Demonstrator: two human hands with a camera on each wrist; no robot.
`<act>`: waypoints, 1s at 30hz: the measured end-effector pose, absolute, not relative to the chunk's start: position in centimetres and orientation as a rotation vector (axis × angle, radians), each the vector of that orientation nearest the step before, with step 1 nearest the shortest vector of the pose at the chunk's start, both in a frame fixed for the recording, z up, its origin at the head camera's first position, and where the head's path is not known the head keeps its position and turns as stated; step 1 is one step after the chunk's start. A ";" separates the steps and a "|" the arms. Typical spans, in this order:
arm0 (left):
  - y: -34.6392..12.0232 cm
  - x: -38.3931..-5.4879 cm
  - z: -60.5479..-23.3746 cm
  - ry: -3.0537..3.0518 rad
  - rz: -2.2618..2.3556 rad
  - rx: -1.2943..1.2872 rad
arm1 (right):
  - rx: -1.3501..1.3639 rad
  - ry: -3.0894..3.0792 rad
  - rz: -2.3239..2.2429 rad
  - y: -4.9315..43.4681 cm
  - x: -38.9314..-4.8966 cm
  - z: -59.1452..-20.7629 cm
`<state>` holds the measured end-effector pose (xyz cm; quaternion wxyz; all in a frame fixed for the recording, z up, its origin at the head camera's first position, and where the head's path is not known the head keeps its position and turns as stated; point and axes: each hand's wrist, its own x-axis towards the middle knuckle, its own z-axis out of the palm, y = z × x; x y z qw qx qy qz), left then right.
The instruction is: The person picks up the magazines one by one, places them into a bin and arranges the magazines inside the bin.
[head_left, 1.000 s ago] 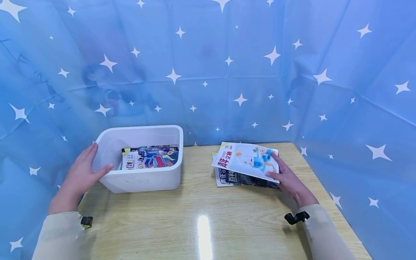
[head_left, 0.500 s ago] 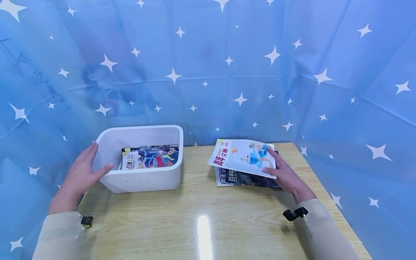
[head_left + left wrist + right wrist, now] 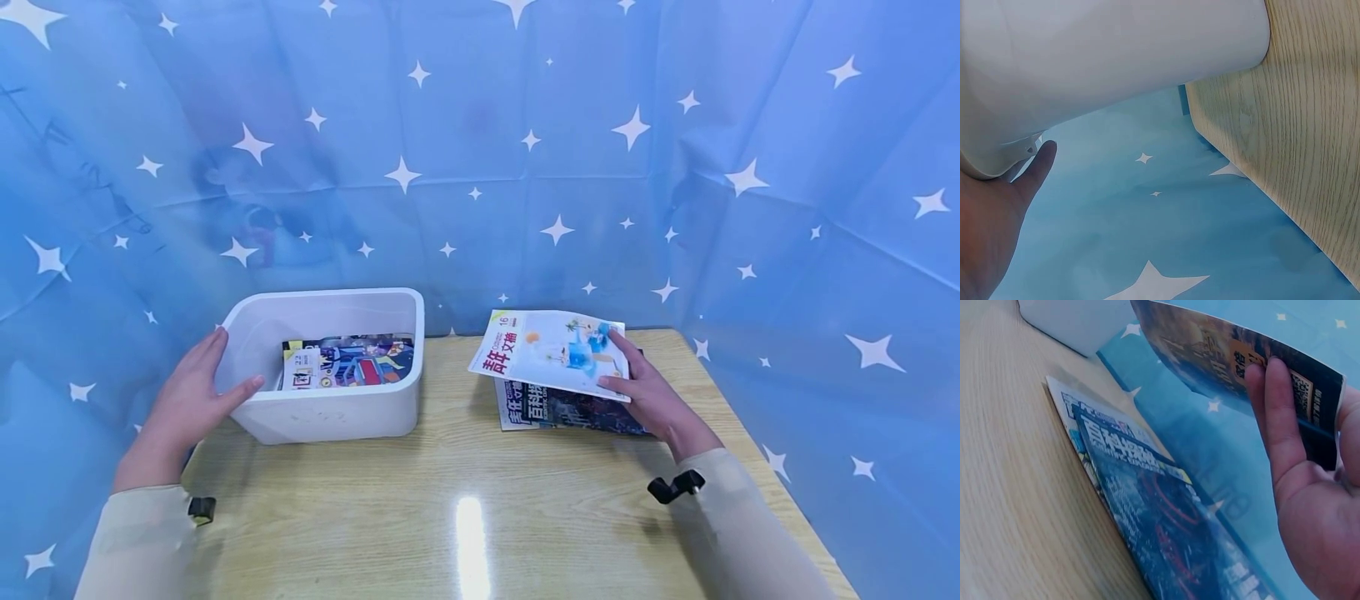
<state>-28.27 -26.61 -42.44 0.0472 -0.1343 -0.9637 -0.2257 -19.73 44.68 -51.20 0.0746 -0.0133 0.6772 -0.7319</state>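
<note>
My right hand pinches a white magazine with a blue beach picture, its thumb on the cover and fingers beneath. In the right wrist view two fingers lie along its dark back cover. The magazine is raised and tilted above a dark magazine, which lies on another light-coloured magazine on the table. At the left, my left hand holds the near-left corner of a white plastic bin, thumb at the front rim, fingers along the left side. Colourful magazines lie inside the bin.
The light wood table has its left edge close beside the bin. A blue curtain with white stars hangs behind the table and at both sides.
My right hand has lifted the white magazine off the dark one and moved it up and left, uncovering more of the dark cover. The left hand and bin stay put.
</note>
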 end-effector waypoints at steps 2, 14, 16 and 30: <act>-26.6 -28.3 -42.4 -2.940 -0.690 -0.409 | -0.050 2.018 -2.211 44.5 -19.9 -51.0; -26.7 -28.4 -42.4 -2.941 -0.683 -0.411 | -0.063 1.992 -2.244 43.7 -20.6 -49.1; -26.7 -28.4 -42.4 -2.940 -0.683 -0.411 | -0.075 1.980 -2.255 43.6 -20.7 -48.8; -26.5 -28.2 -42.2 -2.940 -0.688 -0.411 | -0.115 1.945 -2.289 43.0 -21.4 -47.2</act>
